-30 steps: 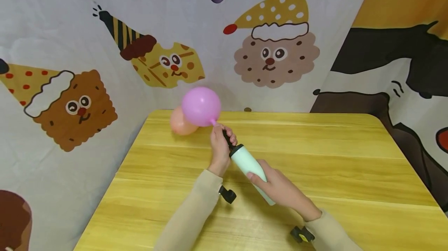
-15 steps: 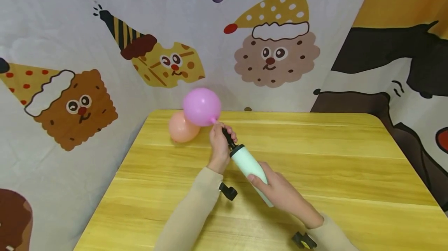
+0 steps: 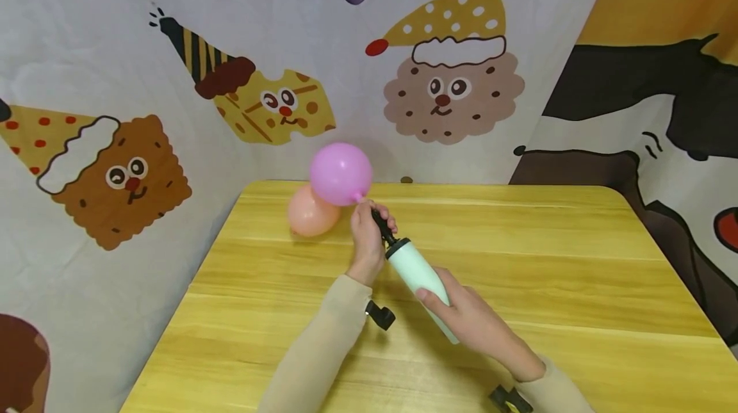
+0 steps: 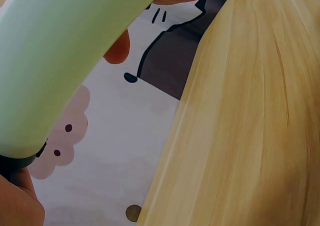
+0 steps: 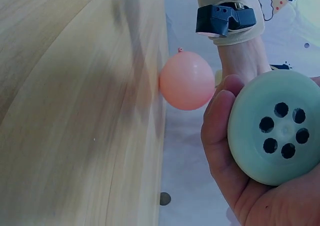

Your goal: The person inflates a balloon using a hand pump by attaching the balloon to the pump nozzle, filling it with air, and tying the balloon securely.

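Note:
In the head view a mint green balloon pump with a black front end slants across the middle, above the table. My left hand grips its black nozzle end, where the neck of an inflated pink balloon meets my fingers. The nozzle tip is hidden there. My right hand wraps round the green barrel. In the right wrist view the pump's round base shows several holes, with fingers curled about it. The left wrist view has the barrel close up.
An inflated peach balloon rests on the wooden table, below and left of the pink one. A cloth with cartoon figures hangs behind the table and along its left side.
Both hands, the pump and the pink balloon have shifted slightly right. The peach balloon has come nearer to me, out from behind the pink balloon, and more of it shows.

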A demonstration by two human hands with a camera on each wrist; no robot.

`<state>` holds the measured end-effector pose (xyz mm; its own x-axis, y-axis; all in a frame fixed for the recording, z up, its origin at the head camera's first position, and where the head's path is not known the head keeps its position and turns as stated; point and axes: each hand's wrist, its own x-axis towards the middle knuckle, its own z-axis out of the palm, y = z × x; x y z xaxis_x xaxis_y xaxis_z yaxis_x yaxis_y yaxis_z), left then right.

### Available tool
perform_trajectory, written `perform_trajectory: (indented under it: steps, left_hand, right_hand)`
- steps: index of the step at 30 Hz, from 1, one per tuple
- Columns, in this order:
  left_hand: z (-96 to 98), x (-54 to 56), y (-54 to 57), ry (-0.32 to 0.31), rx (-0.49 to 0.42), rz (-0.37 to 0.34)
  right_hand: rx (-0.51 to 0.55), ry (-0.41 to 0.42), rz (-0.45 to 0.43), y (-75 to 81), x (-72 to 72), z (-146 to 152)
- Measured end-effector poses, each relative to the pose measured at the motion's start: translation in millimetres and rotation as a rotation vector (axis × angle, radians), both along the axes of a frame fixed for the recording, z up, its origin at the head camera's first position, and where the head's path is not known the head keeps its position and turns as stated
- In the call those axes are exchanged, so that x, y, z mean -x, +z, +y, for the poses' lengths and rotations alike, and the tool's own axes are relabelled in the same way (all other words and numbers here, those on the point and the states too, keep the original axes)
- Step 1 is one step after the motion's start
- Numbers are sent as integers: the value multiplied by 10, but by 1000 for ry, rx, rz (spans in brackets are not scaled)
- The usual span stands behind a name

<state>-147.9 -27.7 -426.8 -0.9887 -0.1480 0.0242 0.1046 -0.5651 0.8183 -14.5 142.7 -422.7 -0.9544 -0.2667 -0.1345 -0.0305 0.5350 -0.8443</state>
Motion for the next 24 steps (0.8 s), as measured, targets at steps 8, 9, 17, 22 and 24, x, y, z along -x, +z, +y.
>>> perform_trajectory:
  steps: [8,9,17,22,24]
  left_hand:
    - [-6,46,13,40,-29,-7]
    - [-13,51,17,39,-26,-8]
    - [-156,177,43,136,-52,-2]
    - [-221,194,6,119,59,4]
    - [-232,184,-14,113,102,2]
  right_hand:
    - [5,37,19,9,-37,84]
    - [11,44,18,8,-44,97]
    - [24,67,-24,47,-160,243]
    - [40,72,-39,74,-209,335]
    - [38,65,-46,76,-218,366]
